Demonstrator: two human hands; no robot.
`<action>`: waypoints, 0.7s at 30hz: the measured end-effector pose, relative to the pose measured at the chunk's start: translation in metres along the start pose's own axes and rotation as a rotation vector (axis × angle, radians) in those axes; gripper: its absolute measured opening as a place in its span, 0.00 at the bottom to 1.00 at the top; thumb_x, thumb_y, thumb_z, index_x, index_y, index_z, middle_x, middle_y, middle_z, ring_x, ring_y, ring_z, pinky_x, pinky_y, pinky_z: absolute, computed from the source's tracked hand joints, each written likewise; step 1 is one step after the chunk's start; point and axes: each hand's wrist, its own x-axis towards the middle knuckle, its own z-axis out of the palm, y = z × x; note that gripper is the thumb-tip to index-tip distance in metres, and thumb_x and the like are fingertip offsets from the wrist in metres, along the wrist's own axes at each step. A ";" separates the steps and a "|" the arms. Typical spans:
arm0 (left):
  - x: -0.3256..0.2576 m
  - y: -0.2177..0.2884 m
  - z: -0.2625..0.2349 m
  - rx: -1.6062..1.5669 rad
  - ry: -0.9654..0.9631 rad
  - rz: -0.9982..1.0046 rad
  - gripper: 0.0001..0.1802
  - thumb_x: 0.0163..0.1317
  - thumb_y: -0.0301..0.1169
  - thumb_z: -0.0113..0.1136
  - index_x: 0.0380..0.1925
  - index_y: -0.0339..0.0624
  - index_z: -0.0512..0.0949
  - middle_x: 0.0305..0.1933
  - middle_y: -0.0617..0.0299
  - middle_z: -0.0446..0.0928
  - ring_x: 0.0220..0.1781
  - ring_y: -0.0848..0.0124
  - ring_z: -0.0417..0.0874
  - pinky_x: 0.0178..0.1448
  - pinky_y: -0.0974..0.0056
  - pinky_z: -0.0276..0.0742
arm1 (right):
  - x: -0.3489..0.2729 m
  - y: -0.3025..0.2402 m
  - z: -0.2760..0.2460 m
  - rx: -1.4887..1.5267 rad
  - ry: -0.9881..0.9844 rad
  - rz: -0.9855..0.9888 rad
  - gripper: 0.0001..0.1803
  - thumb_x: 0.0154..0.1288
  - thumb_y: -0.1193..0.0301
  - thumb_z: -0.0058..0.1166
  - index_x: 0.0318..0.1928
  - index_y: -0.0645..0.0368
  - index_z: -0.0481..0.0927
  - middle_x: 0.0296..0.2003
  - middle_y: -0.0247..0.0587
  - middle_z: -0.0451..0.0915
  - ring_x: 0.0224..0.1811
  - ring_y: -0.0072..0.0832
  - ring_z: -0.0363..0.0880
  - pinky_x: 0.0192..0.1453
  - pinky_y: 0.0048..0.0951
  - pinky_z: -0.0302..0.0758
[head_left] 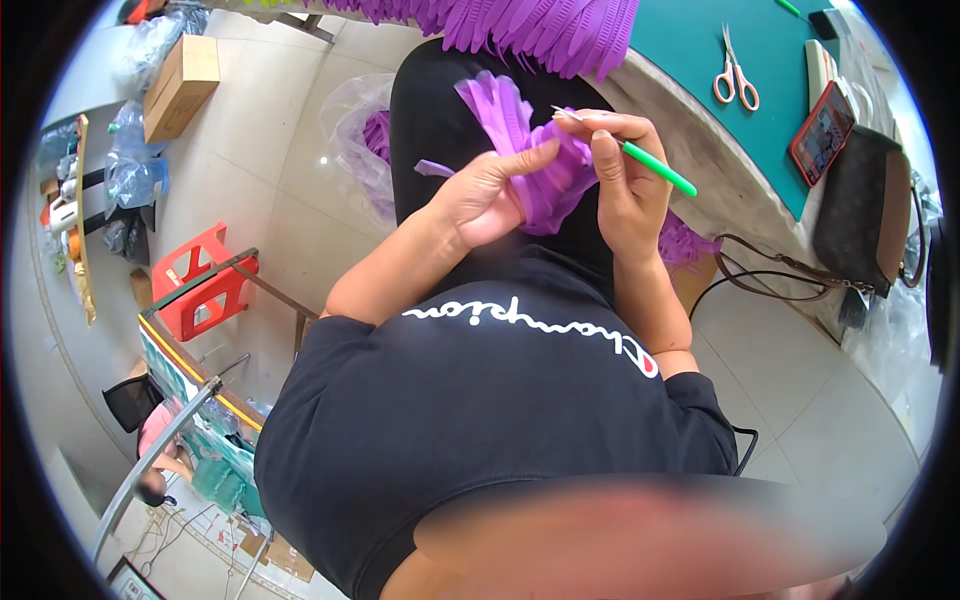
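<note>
Over my lap, my left hand grips a bunch of purple rubbery strips, its thumb pressed across them. The strips fan out above that hand, and some show slots along their length. Pinched between the thumb and fingers of my right hand is a slim green-handled tool with a thin pointed metal tip. The tip points left, just above the strips; whether it touches them I cannot tell.
A thick row of purple strips lies along the table edge. On the green mat are scissors and a red-framed phone. A brown bag sits at right. A plastic bag and red stool stand left; another person sits lower left.
</note>
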 end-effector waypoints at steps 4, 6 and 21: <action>0.002 -0.003 -0.004 -0.090 -0.088 -0.141 0.14 0.63 0.24 0.60 0.48 0.38 0.75 0.46 0.59 0.78 0.48 0.69 0.81 0.55 0.65 0.77 | -0.002 -0.001 -0.001 0.020 -0.030 0.018 0.09 0.73 0.73 0.44 0.47 0.67 0.70 0.43 0.51 0.80 0.49 0.35 0.80 0.57 0.34 0.74; 0.003 -0.002 -0.002 -0.085 -0.109 -0.159 0.13 0.62 0.23 0.60 0.48 0.39 0.75 0.45 0.59 0.79 0.48 0.69 0.81 0.54 0.66 0.78 | -0.004 -0.002 -0.003 -0.022 0.020 -0.013 0.08 0.73 0.73 0.44 0.47 0.67 0.70 0.43 0.51 0.80 0.47 0.35 0.81 0.57 0.35 0.74; -0.002 -0.004 0.015 0.448 0.054 0.486 0.15 0.59 0.22 0.64 0.46 0.35 0.77 0.37 0.61 0.81 0.35 0.74 0.81 0.41 0.71 0.78 | -0.016 -0.001 -0.010 -0.155 0.120 -0.028 0.08 0.71 0.74 0.48 0.43 0.67 0.73 0.41 0.48 0.79 0.44 0.32 0.81 0.52 0.29 0.76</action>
